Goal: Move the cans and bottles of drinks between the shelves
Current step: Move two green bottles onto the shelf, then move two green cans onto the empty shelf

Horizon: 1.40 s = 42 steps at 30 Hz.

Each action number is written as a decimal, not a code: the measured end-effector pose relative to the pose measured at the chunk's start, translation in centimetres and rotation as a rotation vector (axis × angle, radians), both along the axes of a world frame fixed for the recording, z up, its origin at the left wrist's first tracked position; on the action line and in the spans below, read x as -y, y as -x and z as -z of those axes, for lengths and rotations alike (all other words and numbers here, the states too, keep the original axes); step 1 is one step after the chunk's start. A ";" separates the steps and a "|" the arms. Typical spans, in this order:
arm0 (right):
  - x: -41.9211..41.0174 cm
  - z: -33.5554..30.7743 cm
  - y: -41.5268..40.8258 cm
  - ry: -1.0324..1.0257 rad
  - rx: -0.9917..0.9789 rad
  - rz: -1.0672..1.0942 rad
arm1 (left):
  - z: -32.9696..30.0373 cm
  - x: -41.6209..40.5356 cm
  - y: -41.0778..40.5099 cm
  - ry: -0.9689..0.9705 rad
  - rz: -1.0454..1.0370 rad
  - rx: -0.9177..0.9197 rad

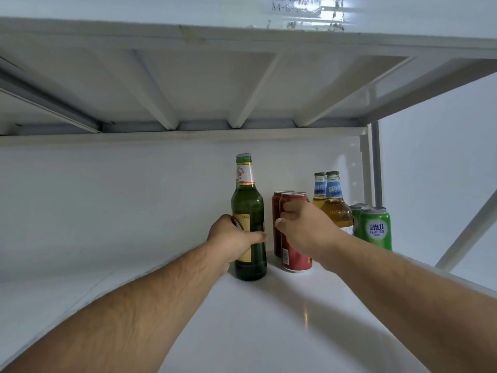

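Note:
A tall green glass bottle (pixel 248 211) with a gold label stands upright on the white shelf (pixel 269 319). My left hand (pixel 231 238) grips its lower body. Just to its right stands a red can (pixel 295 258), and my right hand (pixel 304 227) is curled round its upper part. A second red can (pixel 277 203) stands close behind it. Further right are two clear bottles of yellow drink with blue neck labels (pixel 333 200) and two green cans (pixel 375 227).
The underside of the upper shelf (pixel 215 76) with its ribs hangs low overhead. A white back wall (pixel 107 197) closes the shelf behind the drinks. A grey upright post (pixel 375 162) and a diagonal brace (pixel 468 232) stand at the right end.

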State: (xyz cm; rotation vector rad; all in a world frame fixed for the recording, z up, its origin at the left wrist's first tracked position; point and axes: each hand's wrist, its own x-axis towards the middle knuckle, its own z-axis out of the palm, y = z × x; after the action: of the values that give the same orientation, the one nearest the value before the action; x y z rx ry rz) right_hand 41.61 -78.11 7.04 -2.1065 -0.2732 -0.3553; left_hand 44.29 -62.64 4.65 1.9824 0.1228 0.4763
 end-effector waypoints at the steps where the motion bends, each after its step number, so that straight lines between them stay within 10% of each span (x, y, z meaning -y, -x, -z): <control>1: 0.0 0.1 -0.1 0.006 -0.002 -0.001 | 0.0 0.0 0.0 -0.003 -0.002 -0.001; 14: -0.6 1.2 1.5 0.039 0.069 0.003 | 0.1 -1.5 1.2 -0.066 0.092 -0.107; 24: -7.4 2.2 8.1 0.616 0.288 -0.068 | -0.7 -10.0 8.9 -0.868 -0.044 -0.127; 42: -23.0 1.9 15.2 0.873 0.317 -0.462 | 1.2 -21.9 28.5 -0.692 -0.525 -0.391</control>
State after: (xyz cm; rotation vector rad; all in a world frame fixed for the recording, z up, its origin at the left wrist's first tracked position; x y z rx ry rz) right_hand 26.41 -55.06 5.18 -2.7091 -1.2644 -0.3165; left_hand 15.75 -40.78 3.43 2.7154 0.8344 0.4949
